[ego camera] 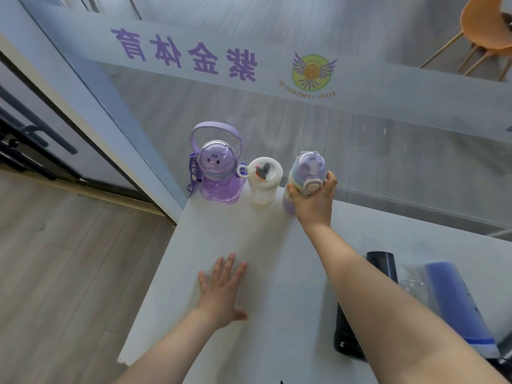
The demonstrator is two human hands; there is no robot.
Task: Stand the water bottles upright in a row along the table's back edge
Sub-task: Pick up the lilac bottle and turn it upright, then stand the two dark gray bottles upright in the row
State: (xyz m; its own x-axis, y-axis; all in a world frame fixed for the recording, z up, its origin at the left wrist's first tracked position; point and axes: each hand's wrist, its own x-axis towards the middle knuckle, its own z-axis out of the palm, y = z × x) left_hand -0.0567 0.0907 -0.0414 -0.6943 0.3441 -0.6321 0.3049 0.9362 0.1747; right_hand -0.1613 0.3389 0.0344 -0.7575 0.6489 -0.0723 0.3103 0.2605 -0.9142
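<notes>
Three water bottles stand upright in a row along the back edge of the white table (249, 245), against a glass wall (388, 151) with purple lettering. At the left end is the purple bear bottle (217, 173) with a looped handle and a strap; just beside it stands the white bottle (263, 181) with a round lid; next comes the pastel bottle (304, 176) with a purple and cream top. The right hand (313, 198) grips the pastel bottle from the near side, thumb on its left and fingers curled round its right, just below the lid. The left hand (221, 292) lies flat on the table, well apart from the bottles, fingers straight and spread, holding nothing. Near the right forearm, a black bottle (382, 264) and a blue bottle (457, 306) lie on their sides on the table, partly hidden by the arm.
</notes>
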